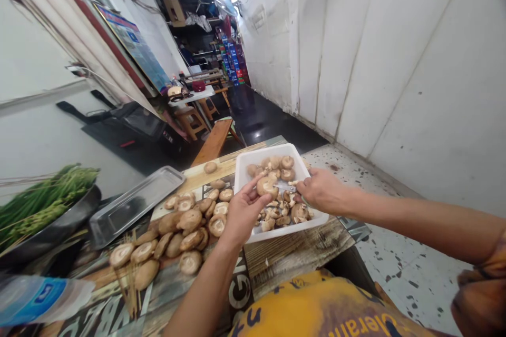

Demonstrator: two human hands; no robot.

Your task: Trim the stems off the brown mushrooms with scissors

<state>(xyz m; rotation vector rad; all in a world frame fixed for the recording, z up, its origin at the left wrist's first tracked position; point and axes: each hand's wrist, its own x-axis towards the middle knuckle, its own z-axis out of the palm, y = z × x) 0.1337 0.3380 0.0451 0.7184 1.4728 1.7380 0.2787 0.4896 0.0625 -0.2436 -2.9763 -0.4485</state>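
My left hand grips a brown mushroom over a white tray. My right hand is closed round a small knife whose blade touches the mushroom's stem side. The tray holds whole mushrooms at the back and cut stems and caps at the front. A heap of uncut mushrooms lies on the table to the left of my left hand.
A steel tray sits left of the heap. A dark pan of green stalks stands at far left. A plastic bottle lies at the near left. Wooden benches and a small table stand down the corridor.
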